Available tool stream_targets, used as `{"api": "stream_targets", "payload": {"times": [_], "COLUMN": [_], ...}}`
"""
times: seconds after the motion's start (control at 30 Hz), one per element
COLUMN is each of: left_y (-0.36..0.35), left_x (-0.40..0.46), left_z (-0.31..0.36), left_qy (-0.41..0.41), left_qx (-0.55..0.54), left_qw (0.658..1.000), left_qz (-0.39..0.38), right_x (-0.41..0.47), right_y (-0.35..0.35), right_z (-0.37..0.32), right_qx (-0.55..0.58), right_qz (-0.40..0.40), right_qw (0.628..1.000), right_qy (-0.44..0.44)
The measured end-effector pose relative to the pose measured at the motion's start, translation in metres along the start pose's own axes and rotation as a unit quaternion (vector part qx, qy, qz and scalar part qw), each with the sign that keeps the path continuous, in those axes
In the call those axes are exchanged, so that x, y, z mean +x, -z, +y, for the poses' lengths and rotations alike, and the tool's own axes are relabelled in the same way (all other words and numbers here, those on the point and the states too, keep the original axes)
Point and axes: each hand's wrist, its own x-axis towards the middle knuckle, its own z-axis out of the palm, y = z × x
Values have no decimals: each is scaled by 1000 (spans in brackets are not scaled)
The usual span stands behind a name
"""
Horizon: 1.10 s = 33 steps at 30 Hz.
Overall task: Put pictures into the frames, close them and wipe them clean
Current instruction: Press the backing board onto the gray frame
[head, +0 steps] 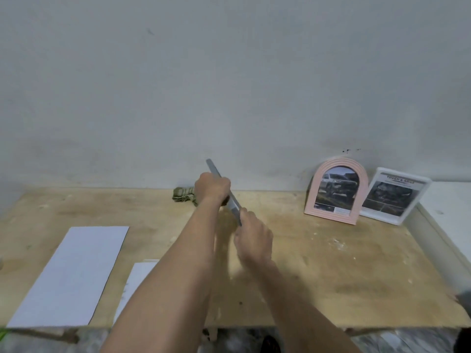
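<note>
Down at the bottom left of the frame, two white sheets lie flat on the desk [331, 263]: a large sheet [71, 276] and, just right of it, a smaller sheet [139, 278] partly hidden under the left forearm; they look like blank sides of pictures or backing cards parked within easy reach, though which I cannot tell. Moving up to the centre, both arms reach forward and meet on a thin grey frame [224, 192], held edge-on to the camera and tilted, its top leaning toward upper left. The right hand [252, 240] pinches the lower end with curled fingers, and the left hand [212, 187] wraps round the upper part, so the frame is raised off the desk between them, probably so its back or edge can be worked; whether a picture is already inside cannot be seen from this angle. Just beyond the left hand, at the back edge of the desk, a crumpled greenish cloth [182, 194] waits, likely kept close for the wiping step. Farther right, against the wall [229, 85], stand two frames with car pictures: a pink arched frame [336, 191] and a white rectangular frame [396, 196] just beside it, both leaning back, apparently finished and set aside out of the working space.
</note>
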Motion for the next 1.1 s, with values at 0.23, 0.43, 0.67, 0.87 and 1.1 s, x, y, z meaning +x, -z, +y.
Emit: {"api": "stream_targets", "payload": {"times": [0.23, 0.43, 0.67, 0.87, 1.1], "left_y": [76, 106, 106, 116, 131], "left_x": [36, 25, 38, 53, 77], "left_z": [-96, -151, -207, -237, -269], "left_qy": [103, 127, 216, 270, 321], "left_qx": [-132, -267, -284, -288, -294], "left_qw": [986, 955, 934, 918, 896], "left_qz": [10, 22, -8, 31, 82], "right_x": [7, 46, 44, 118, 243], "right_y": [-32, -40, -87, -129, -197], "right_z": [19, 44, 43, 24, -68], "right_qx": [135, 201, 224, 247, 14], "right_qz": [-105, -107, -91, -192, -255], "right_qw": [979, 928, 942, 939, 961], "right_qy": [-110, -296, -232, -144, 104]}}
